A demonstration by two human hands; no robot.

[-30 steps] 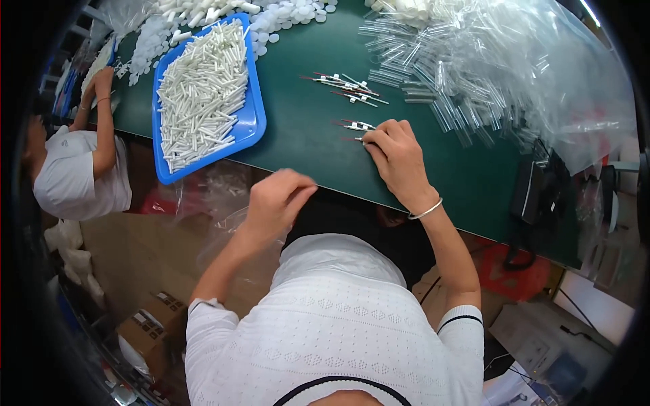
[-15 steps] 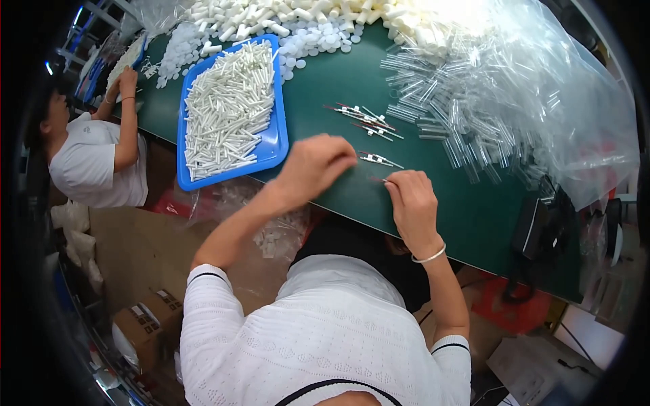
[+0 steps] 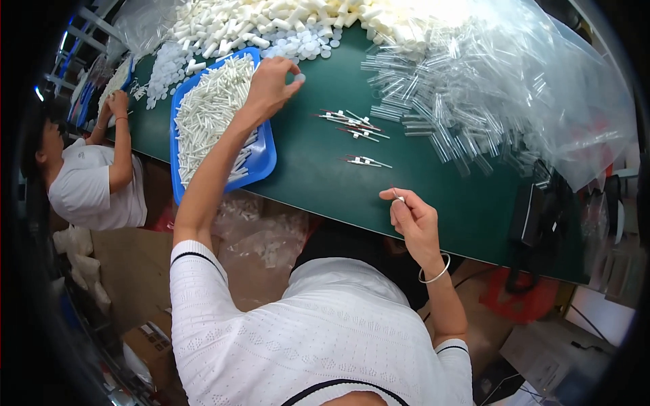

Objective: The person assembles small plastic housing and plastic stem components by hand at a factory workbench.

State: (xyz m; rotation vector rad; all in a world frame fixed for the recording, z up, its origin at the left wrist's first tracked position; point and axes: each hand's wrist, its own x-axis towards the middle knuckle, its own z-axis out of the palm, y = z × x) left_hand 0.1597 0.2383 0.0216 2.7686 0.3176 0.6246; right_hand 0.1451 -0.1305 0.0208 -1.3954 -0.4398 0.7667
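My left hand is over the right edge of the blue tray, its thumb and fingers pinched on a small translucent round disc. In the tray lies a heap of short white sticks. My right hand is by the near edge of the table, thumb and index finger closed on a small white piece that the fingers mostly cover. Between the hands lie thin white-and-red stick assemblies, with several more of the same kind farther back.
Translucent discs are heaped behind the tray, with white cylindrical plugs beyond them. Clear tubes and a plastic bag cover the far right. A black device stands at the right. A co-worker sits at the left.
My left hand has moved away to the left and back, over the tray's edge, and now holds a disc. The right hand has turned and drawn slightly nearer to me.
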